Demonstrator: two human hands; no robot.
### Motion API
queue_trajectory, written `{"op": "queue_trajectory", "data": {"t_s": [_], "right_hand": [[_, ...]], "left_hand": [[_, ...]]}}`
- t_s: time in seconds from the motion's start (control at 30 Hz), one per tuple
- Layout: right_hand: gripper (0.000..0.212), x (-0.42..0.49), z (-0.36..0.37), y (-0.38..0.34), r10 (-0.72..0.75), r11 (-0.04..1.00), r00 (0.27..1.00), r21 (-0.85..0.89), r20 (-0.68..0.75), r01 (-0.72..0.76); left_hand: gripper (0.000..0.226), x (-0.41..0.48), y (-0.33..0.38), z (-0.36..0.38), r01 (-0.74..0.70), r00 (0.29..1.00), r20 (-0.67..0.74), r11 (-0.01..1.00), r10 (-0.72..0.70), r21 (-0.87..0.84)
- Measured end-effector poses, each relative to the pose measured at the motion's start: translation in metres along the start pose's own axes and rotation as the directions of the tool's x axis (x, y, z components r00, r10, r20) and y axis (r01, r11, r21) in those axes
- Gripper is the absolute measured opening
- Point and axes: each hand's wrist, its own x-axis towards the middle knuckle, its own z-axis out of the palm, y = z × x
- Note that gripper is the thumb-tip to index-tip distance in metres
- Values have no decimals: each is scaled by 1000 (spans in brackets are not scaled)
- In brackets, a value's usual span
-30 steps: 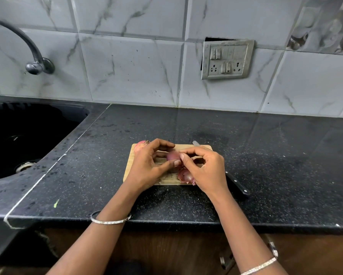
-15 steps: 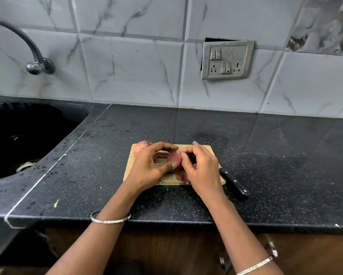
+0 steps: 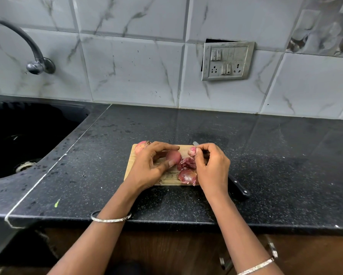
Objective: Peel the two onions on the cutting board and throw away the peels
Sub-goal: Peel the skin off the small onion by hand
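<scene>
A small wooden cutting board lies on the black counter. My left hand grips a smooth pink onion over the board's middle. My right hand pinches a pale pink piece of peel just to the right of that onion. Loose dark red peels are piled on the board between my hands. A second onion, with its skin and root tuft on, sits at the board's far left corner, partly hidden by my left fingers.
A black-handled knife lies along the board's right side, mostly under my right hand. A black sink with a tap is at the left. A switch plate is on the tiled wall. The counter edge runs near my wrists.
My right hand has pulled a piece of peel off the onion and moved away to the right. More loose peels now show on the board.
</scene>
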Motion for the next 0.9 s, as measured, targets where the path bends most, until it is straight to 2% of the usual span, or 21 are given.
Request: {"op": "queue_trajectory", "data": {"t_s": [0.07, 0.2, 0.33, 0.43, 0.5, 0.73, 0.9], "right_hand": [[5, 0, -2, -1, 15, 1000, 1000, 17, 17, -15], [21, -3, -8, -17, -91, 994, 989, 70, 116, 84], [20, -6, -7, -25, -210, 971, 969, 146, 130, 191], [24, -6, -5, -22, -192, 968, 974, 185, 120, 168], [18, -6, -5, -21, -212, 961, 970, 204, 116, 186], [9, -7, -4, -16, -219, 972, 971, 114, 100, 208], [2, -6, -2, -16, -196, 981, 976, 35, 91, 193]], "left_hand": [[32, 0, -1, 0, 17, 1000, -3, 999, -17, -41], [32, 0, 0, 2, 29, 1000, 1, 999, -29, -35], [34, 0, 1, 4, 19, 1000, -23, 1000, -20, -16], [35, 0, 1, 6, 22, 999, -43, 1000, -23, -16], [34, 0, 0, 7, 26, 998, -53, 1000, -26, -13], [34, -1, -2, 6, 2, 999, -50, 998, 1, 61], [42, 0, -1, 6, -5, 1000, -29, 999, 6, 48]]}}
